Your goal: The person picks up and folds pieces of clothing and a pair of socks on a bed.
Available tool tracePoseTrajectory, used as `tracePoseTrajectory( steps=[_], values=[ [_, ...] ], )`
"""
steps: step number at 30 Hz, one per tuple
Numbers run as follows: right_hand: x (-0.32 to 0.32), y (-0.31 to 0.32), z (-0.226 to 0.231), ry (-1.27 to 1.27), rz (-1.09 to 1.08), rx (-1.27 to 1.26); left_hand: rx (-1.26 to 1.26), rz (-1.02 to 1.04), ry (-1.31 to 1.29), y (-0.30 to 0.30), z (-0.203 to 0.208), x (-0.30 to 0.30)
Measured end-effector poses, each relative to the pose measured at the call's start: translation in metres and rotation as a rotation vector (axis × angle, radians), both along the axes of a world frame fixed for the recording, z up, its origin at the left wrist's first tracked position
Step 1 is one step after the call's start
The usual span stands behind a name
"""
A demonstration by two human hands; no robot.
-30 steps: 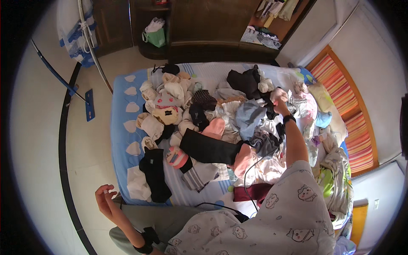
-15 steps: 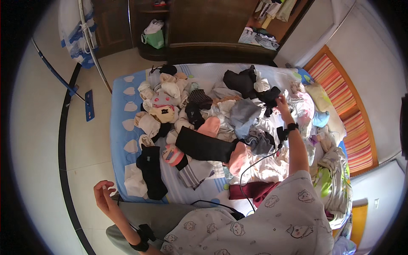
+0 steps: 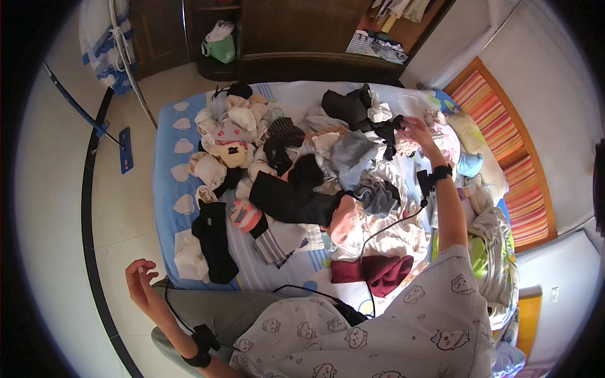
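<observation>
Fingers apart on left hand (image 3: 142, 285) and right hand (image 3: 416, 131) beside black cloth (image 3: 386, 133); pale garment mark (image 3: 209, 221) unreadable

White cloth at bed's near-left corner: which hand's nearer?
Left. The left hand is left of the white cloth; the right hand is across the clothes pile, well to its right.
</observation>
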State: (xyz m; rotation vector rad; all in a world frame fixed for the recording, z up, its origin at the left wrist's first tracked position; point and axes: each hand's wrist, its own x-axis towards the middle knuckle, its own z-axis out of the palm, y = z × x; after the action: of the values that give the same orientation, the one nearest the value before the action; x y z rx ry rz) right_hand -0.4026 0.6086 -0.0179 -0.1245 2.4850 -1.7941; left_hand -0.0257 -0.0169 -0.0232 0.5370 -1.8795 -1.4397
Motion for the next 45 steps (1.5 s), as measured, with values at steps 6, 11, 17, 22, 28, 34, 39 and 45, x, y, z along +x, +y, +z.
tracePoseTrajectory(
  steps=[6,11,17,22,28,34,39,45],
  values=[
    [-0.046,0.059,-0.092,-0.325,-0.090,0.624,-0.020,0.000,-0.052,0.005,-0.009,-0.005],
    [-0.062,0.019,-0.139,0.050,0.024,1.040,-0.043,-0.050,-0.136,0.020,-0.016,-0.016],
    [-0.074,0.056,-0.168,-0.059,-0.071,1.097,0.038,-0.178,-0.158,0.035,-0.019,-0.041],
    [-0.042,0.045,-0.172,0.067,-0.119,0.934,0.030,-0.152,-0.164,0.035,-0.025,-0.042],
    [0.015,0.036,-0.061,-0.174,-0.032,0.247,0.035,-0.136,-0.151,0.032,-0.023,-0.033],
    [0.065,-0.015,0.049,0.090,-0.184,0.051,0.045,-0.145,-0.130,0.025,-0.017,-0.029],
    [0.086,-0.111,0.108,0.229,-0.053,-0.233,0.038,-0.134,-0.101,0.023,-0.015,-0.019],
    [0.098,-0.208,0.137,0.213,0.505,-0.030,0.048,-0.125,-0.076,0.011,-0.016,-0.009]
  ],
)
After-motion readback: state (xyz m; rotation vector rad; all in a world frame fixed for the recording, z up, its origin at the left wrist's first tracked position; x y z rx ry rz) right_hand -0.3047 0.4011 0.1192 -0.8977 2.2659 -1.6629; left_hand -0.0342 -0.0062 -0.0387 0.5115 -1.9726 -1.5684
